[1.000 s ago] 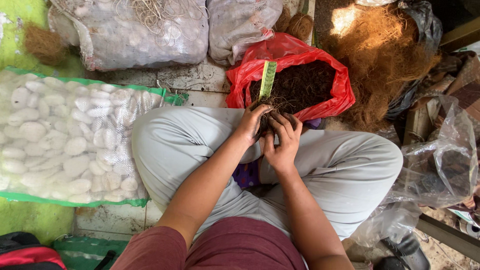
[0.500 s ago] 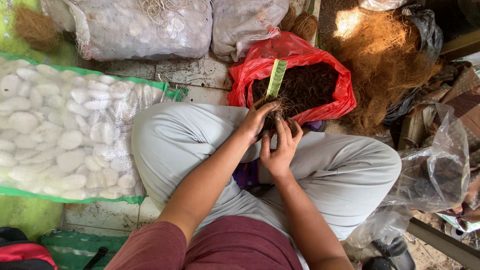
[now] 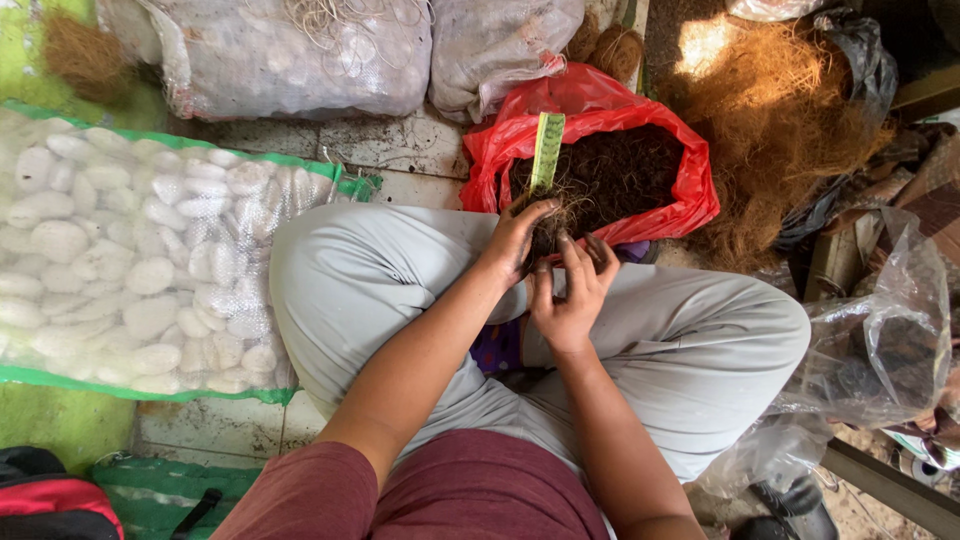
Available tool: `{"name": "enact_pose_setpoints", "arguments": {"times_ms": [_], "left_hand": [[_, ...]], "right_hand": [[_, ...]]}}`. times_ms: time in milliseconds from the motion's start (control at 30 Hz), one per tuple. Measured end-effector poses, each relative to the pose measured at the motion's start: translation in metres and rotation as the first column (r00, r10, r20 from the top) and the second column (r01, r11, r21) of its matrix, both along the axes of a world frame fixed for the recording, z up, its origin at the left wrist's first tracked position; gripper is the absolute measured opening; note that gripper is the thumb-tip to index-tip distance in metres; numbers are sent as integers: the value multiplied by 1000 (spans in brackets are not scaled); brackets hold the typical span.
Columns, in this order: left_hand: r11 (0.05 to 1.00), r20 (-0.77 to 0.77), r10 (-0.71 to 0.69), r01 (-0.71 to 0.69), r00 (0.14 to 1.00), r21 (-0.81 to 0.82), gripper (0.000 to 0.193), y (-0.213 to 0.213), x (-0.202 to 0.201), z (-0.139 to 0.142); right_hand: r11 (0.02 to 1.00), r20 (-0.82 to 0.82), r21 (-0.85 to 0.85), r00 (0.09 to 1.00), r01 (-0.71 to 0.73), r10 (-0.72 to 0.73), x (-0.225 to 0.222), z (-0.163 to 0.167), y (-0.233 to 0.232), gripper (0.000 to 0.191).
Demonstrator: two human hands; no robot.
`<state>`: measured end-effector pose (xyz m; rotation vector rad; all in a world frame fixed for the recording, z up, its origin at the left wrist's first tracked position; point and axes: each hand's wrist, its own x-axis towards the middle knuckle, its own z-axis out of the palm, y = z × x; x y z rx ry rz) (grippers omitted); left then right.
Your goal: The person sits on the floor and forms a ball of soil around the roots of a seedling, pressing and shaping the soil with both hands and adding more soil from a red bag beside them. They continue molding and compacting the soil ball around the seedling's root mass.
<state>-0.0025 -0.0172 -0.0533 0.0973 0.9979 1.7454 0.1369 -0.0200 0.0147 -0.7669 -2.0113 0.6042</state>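
Seated cross-legged on the tiled floor (image 3: 400, 150), the person holds a small plant (image 3: 547, 200) (one green strap leaf above a dark, fibrous root clump) over the lap, at the near rim of the red bag (image 3: 690, 190) of dark soil. The left hand (image 3: 517, 240) is closed around the root clump from nine o'clock; the right hand (image 3: 572, 295) cups it from five o'clock, fingers curled against the fibres. A sack of white stones (image 3: 130, 260) lies at nine o'clock, and loose coconut fibre (image 3: 780, 130) at two o'clock.
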Motion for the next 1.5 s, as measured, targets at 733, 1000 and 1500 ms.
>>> {"name": "enact_pose_setpoints", "arguments": {"times_ms": [733, 1000, 1500], "left_hand": [[1000, -155, 25, -24, 988, 11, 24, 5, 10, -2], [997, -108, 41, -34, 993, 68, 23, 10, 15, -18], [1000, -129, 11, -10, 992, 6, 29, 10, 10, -22]], "right_hand": [[982, -40, -184, 998, 31, -39, 0, -4, 3, 49], [987, -15, -147, 998, 62, -65, -4, -8, 2, 55], [970, -8, -241, 1000, -16, 14, -1, -6, 1, 59]]}}
